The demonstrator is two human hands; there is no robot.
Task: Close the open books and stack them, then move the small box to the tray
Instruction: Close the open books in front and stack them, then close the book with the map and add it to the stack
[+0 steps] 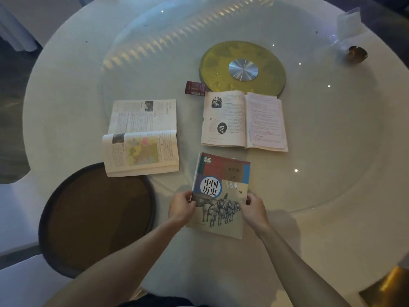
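Observation:
A closed history book [221, 191] with horses on its cover lies near the table's front. My left hand [181, 207] grips its left edge and my right hand [254, 207] grips its right edge. An open book [143, 138] showing a coloured map lies to the left, its near corner over the tray's rim. A second open book [243, 120] lies beyond the closed one. The small dark red box [195, 88] sits behind that, beside the yellow disc. The round dark tray [93, 218] with a brown floor is at the front left.
A yellow disc with a metal hub [243, 68] marks the centre of the round glass turntable [332, 151] on the white table. A clear plastic bag [347, 25] and a small brown object [358, 53] sit at the far right.

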